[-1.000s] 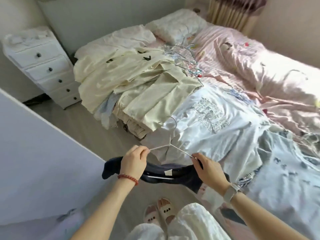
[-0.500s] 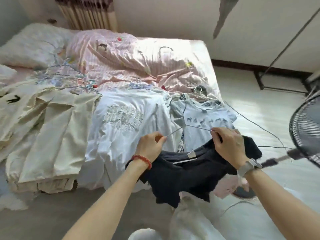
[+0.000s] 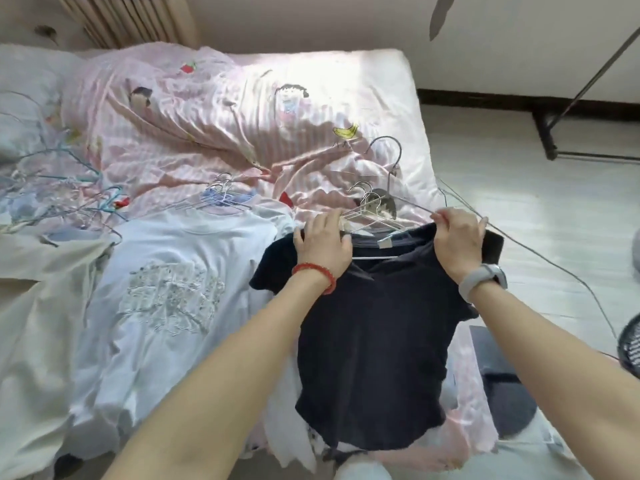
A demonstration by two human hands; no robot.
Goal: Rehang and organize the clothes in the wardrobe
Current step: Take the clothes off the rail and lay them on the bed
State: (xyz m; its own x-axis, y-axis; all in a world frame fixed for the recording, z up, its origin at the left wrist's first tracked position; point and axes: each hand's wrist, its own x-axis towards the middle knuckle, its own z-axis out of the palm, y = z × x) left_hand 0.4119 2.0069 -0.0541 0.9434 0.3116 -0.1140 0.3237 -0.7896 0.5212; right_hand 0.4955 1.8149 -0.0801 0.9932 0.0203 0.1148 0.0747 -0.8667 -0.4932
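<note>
A black t-shirt (image 3: 370, 334) on a thin wire hanger (image 3: 375, 221) lies spread over the bed's near right corner, on top of other clothes. My left hand (image 3: 323, 249), with a red bead bracelet, grips the shirt's left shoulder. My right hand (image 3: 457, 240), with a grey watch on the wrist, pinches the right shoulder and the hanger's wire. A white t-shirt (image 3: 166, 292) with a grey print lies to the left.
Cream garments (image 3: 31, 323) are piled at the left. Loose wire hangers (image 3: 221, 195) lie on the pink striped duvet (image 3: 242, 133). A fan (image 3: 628, 348) and its cable stand on the floor at the right; a dark rack's leg (image 3: 550, 133) is behind.
I have turned right and stepped closer to the bed. The black t-shirt, held hanging in front of me earlier, now lies spread flat on the bed's corner with both hands at its shoulders.
</note>
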